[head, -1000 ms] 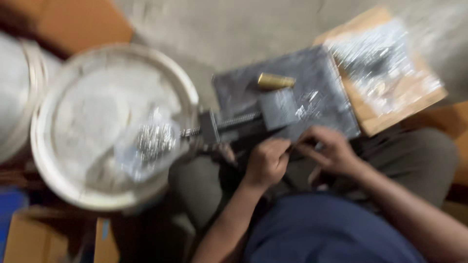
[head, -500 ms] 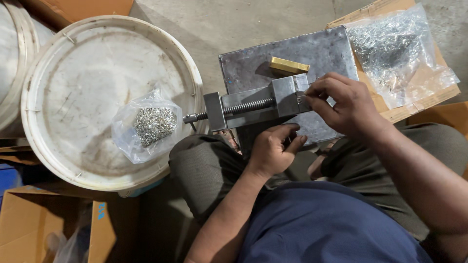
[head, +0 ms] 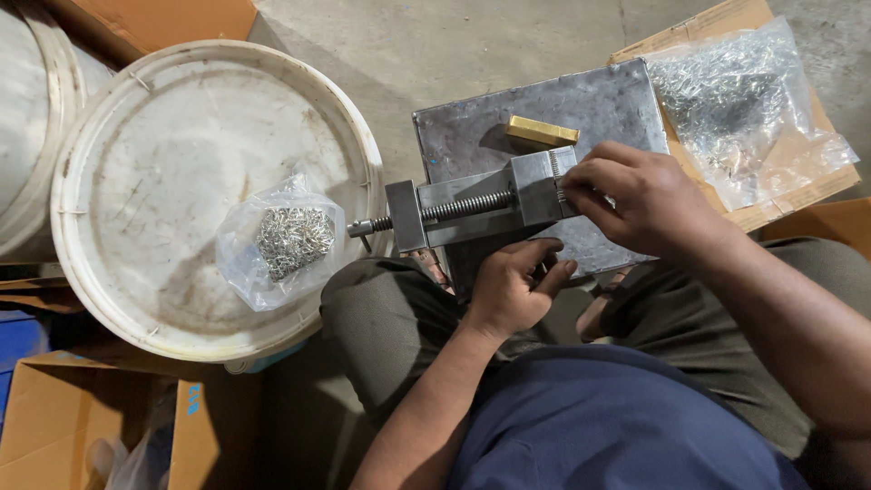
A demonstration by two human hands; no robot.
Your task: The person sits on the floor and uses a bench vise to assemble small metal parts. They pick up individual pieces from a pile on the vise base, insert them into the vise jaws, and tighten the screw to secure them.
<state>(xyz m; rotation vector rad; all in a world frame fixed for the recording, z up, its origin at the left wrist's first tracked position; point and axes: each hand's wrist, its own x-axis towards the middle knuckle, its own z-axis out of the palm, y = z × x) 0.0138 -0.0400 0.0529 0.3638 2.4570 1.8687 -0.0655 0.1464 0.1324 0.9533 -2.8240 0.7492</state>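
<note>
Vise (head: 472, 210) of bare grey steel lies on its side across a scuffed metal plate (head: 544, 113), screw end jutting left over the plate's edge toward a white bucket lid (head: 145, 127). Right hand (head: 649, 200) sits at the block end of the vise, fingertips drawn together against its face; whether they pinch a small part there cannot be told, the fingers hide it. Left hand (head: 513, 290) rests lower, near the person's lap, fingers curled under the vise body, seemingly steadying it from below so the tool does not rock while the other hand works. Small brass-coloured bar (head: 542, 132) lies loose on the plate just behind the vise, within easy reach. Clear bag of small metal pieces (head: 283, 240) rests on the bucket lid, beside the screw end; a larger clear bag of similar shiny pieces (head: 739, 100) sits on a sheet of cardboard (head: 798, 195) to the right of the plate. Stock appears placed on either side of the seated person, plate between the knees as a low bench. Floor is bare concrete (head: 454, 45); cardboard boxes (head: 63, 417) stand at the lower left.
</note>
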